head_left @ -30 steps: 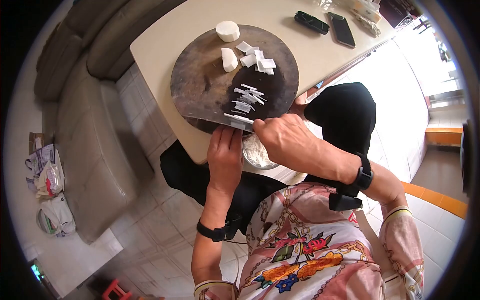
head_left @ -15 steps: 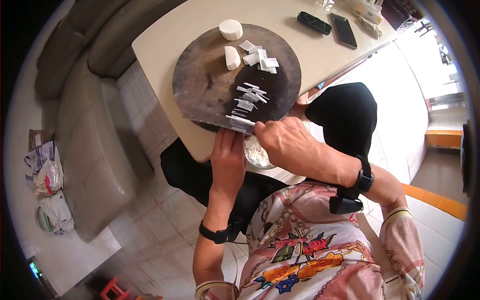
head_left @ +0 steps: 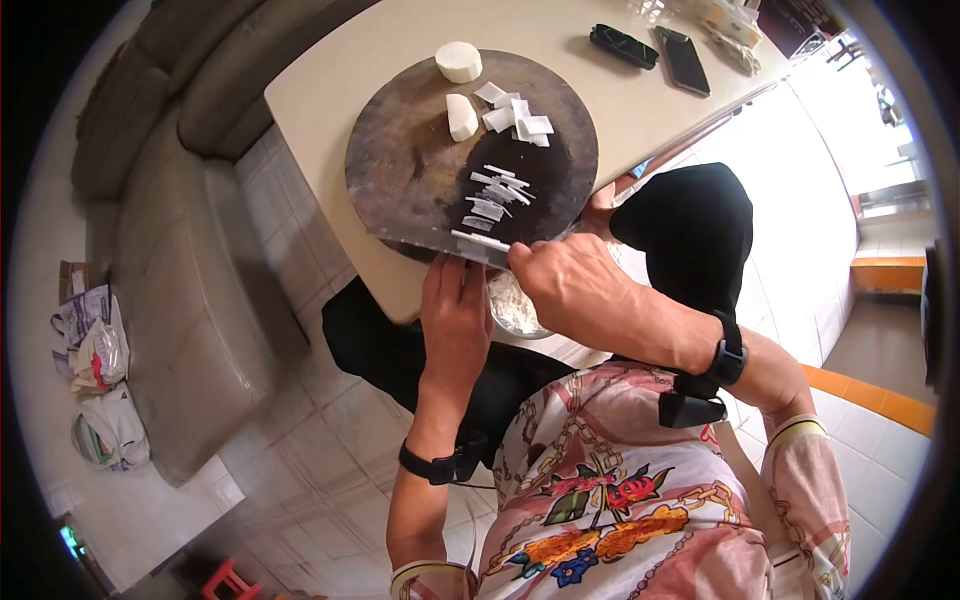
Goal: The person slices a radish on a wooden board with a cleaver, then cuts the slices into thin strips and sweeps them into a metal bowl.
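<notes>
My right hand (head_left: 568,285) is closed round the handle end of a wide knife (head_left: 420,238), whose blade lies across the near edge of a round dark board (head_left: 400,150). Close behind the blade, my left hand (head_left: 456,310) has its fingers together at the board's near edge; what they press on is hidden. Thin white strips (head_left: 490,195) lie in a row beyond the knife, and a few cling along the blade. Farther back are thin white slices (head_left: 520,115), a cut white chunk (head_left: 461,117) and a thick white round piece (head_left: 458,62).
A bowl of white shreds (head_left: 515,305) is below the board, partly behind my hands. On the beige table (head_left: 330,90) lie a dark case (head_left: 624,46) and a phone (head_left: 683,60). A grey sofa (head_left: 180,300) stands at the left.
The board and the pieces on it appear shifted very slightly left in view. Both hands and the knife hold nearly the same places.
</notes>
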Demonstrator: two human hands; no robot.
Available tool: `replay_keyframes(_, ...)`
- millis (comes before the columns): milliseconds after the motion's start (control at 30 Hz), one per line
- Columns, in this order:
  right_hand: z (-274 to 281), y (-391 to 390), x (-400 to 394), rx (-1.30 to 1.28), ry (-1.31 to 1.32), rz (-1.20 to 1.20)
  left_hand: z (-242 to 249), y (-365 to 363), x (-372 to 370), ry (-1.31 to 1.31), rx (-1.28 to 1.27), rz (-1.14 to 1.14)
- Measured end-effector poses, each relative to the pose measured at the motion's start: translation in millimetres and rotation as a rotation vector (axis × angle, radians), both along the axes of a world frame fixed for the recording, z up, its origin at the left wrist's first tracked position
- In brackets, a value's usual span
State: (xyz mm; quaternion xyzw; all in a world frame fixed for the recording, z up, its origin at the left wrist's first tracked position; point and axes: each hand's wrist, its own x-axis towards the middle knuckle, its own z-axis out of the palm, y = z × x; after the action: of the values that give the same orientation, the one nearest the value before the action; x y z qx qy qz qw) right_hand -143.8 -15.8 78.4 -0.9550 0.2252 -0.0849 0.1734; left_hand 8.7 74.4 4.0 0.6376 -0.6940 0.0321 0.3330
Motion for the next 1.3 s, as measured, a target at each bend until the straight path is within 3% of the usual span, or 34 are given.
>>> replay_keyframes(333, -9.1, 0.7, 13.3, -0.096, -0.009, -0.012, 4.1, -0.7, -2.6, 0.040, 0.021, 0.007)
replay_keyframes(533, 3.8, 4.3, -5.3, 0.015, 0.008, 0.014, 1.0, 1.9, -2.4, 0.077, 0.044, 0.020)
replay_keyframes(900, -5.9, -1.0, 15.5, -0.004, -0.076, -0.012, 0.6, 5.3, 2.6, 0.045, 0.014, -0.019)
replay_keyframes(1300, 3.0, 5.8, 11.8, 0.019, -0.002, 0.007, -1.5, 5.6, 1.5, 0.014, 0.028, -0.041)
